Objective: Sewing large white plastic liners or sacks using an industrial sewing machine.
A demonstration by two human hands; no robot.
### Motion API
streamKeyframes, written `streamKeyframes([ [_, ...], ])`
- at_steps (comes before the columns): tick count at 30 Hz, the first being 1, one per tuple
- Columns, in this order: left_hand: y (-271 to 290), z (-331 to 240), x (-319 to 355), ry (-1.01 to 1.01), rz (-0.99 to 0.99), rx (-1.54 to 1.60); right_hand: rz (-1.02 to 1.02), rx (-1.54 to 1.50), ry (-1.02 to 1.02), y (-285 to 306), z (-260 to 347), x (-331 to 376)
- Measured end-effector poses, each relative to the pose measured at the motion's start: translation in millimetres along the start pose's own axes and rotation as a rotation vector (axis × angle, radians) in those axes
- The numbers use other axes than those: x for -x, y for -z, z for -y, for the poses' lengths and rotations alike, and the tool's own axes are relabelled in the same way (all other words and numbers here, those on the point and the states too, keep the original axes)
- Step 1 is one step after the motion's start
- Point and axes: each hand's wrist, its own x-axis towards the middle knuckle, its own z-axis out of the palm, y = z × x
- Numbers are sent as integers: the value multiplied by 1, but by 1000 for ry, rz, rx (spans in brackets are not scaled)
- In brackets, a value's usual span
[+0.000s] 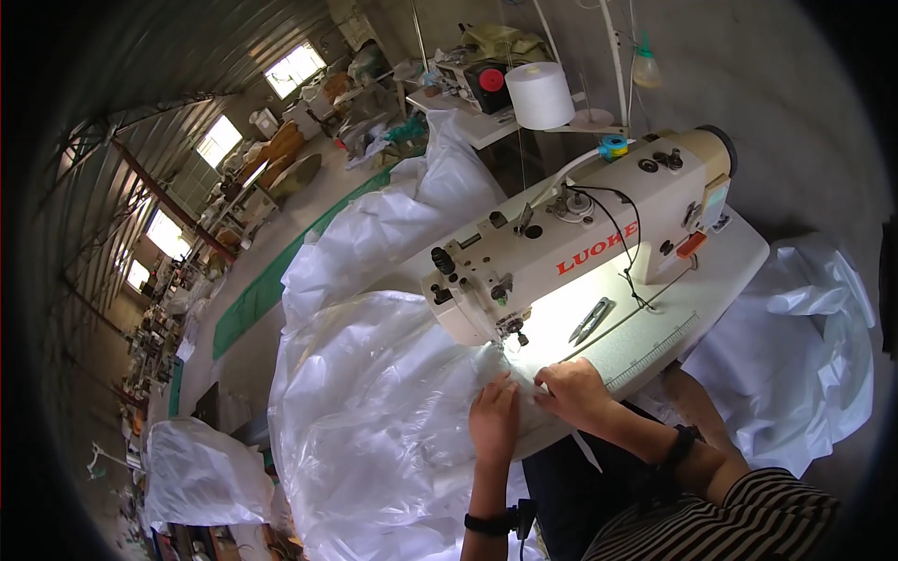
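Feeding white sheeting under the needle

Left hand [493,418] and right hand [572,393] press flat, fingers spread, on the translucent white fabric [374,411] at the counter's [711,280] near edge, before the sewing machine [571,248]; keep both sides taut and even.

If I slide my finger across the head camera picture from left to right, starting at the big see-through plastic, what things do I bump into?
Clear plastic sheet → left hand → right hand → small thread snips → ruler strip on the table edge → white fabric heap.
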Motion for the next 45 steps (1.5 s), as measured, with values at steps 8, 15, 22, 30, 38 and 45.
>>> streamKeyframes([
  [8, 12, -11, -5, -165, 163, -163, -67, -270, -114, 4, 7, 3],
  [15, 10, 3, 4, -227, 174, -22, -138, -124, 62, -5, 14, 11],
  [22, 14, -5, 6, -194, 155, 48, -147, -72, 92, -6, 10, 14],
  [30, 20, 3, 10, -103, 114, -106, -47, -13, 136, 2, 17, 23],
  [38, 20, 2, 3, -29, 181, -102, -34, 87, 204, 1, 9, 26],
  [45, 6, 56, -34, -29, 193, -60, -96, 85, 204, -18, 5, -17],
])
